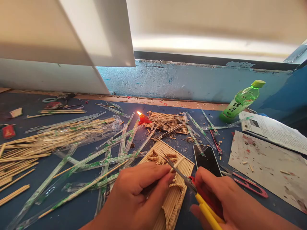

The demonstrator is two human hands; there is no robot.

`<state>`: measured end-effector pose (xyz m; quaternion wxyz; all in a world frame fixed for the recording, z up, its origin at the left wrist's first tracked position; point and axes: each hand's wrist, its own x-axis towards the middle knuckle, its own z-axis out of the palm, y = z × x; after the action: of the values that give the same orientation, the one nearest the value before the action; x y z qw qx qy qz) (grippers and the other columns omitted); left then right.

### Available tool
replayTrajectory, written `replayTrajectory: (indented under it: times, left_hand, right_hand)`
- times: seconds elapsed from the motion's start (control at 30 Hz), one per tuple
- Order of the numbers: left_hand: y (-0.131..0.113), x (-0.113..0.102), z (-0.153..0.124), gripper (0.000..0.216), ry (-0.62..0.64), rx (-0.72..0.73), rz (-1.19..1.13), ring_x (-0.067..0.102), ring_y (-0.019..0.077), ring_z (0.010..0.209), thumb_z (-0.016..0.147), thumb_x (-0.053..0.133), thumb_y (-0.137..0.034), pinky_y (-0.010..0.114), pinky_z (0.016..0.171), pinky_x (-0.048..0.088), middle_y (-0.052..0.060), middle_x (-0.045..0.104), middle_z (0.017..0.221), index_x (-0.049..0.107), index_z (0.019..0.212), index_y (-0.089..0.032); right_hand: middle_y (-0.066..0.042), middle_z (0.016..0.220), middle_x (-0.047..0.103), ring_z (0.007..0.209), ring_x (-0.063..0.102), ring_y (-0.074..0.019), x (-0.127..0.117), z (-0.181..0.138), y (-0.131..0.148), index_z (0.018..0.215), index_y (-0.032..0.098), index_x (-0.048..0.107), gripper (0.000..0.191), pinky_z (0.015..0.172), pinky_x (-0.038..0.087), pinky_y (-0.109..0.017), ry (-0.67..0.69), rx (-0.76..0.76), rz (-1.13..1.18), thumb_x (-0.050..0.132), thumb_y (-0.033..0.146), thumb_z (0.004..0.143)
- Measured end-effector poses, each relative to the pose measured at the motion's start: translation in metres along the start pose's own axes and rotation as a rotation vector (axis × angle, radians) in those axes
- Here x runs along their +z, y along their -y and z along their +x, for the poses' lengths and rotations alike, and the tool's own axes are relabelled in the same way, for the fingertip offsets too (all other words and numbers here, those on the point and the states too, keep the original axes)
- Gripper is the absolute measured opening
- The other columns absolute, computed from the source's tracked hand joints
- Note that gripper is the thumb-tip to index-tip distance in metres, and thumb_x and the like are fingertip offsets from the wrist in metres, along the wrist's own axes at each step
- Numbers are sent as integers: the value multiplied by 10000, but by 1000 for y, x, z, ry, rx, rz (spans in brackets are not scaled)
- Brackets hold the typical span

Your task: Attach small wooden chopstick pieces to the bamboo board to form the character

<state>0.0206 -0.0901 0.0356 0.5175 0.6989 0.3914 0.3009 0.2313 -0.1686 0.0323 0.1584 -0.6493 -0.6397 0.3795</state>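
My left hand [136,191] pinches a short, pale wooden stick [178,162] between thumb and fingers, its end sticking out to the upper right. My right hand [225,195] is closed around scissors [203,204] with yellow on the handle. Their blades lie across the stick, close to my left fingertips; whether they have cut into it I cannot tell. Below both hands is a panel of wooden sticks [161,147] laid side by side, with small curled rows of stick pieces [171,157] on top. My left hand hides part of the panel.
A lit red candle [144,118] burns beside a second, charred stick panel [169,119]. Chopsticks [59,135] and clear wrappers [105,148] cover the left. To the right are a phone [208,158], a red-handled cutter [251,185], stained paper [266,169] and a green bottle [240,103].
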Motion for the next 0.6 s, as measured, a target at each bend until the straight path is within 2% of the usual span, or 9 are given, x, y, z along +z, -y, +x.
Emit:
replayTrajectory:
  times: [0.1, 0.2, 0.3, 0.4, 0.5, 0.6]
  left_hand:
    - [0, 2, 1, 267, 4, -34, -18, 486, 162, 563, 854, 690, -315, 258, 557, 420, 41, 594, 585, 766, 623, -205]
    - [0, 4, 1, 265, 15, -103, -108, 474, 162, 591, 856, 691, -361, 256, 570, 417, 32, 569, 602, 765, 663, -196]
    - [5, 3, 2, 285, 62, -216, -250, 414, 138, 582, 874, 675, -429, 236, 527, 362, 8, 513, 607, 755, 750, -186]
    - [17, 1, 2, 318, 84, -326, -360, 300, 102, 538, 905, 639, -480, 219, 478, 259, -38, 393, 571, 738, 870, -180]
    - [29, 0, 3, 354, 80, -369, -410, 251, 96, 530, 914, 621, -508, 227, 470, 215, -55, 344, 566, 729, 916, -171]
    - [35, 1, 3, 370, 91, -389, -400, 255, 98, 528, 900, 628, -536, 236, 470, 196, -55, 355, 559, 724, 904, -179]
  right_hand:
    - [36, 687, 655, 551, 540, -111, 2, 1, 0, 852, 222, 576, 273, 500, 391, -197, -13, 12, -23, 783, 351, 728]
    - [29, 684, 653, 551, 550, -120, -4, -1, 2, 842, 230, 585, 214, 471, 378, -200, 4, 13, -13, 742, 356, 768]
    - [20, 680, 637, 557, 554, -137, -24, -6, -6, 900, 245, 591, 222, 458, 389, -210, 22, 11, 16, 669, 442, 836]
    - [-9, 768, 640, 654, 582, -169, -48, -7, -32, 992, 241, 559, 321, 546, 448, -240, -35, 101, -62, 551, 552, 915]
    - [-22, 792, 626, 669, 575, -196, -61, -2, -64, 1011, 230, 506, 507, 586, 471, -286, -137, 292, -218, 626, 680, 810]
    - [-76, 922, 649, 770, 623, -262, -55, 7, -85, 1023, 234, 470, 712, 634, 495, -334, -166, 405, -289, 711, 777, 632]
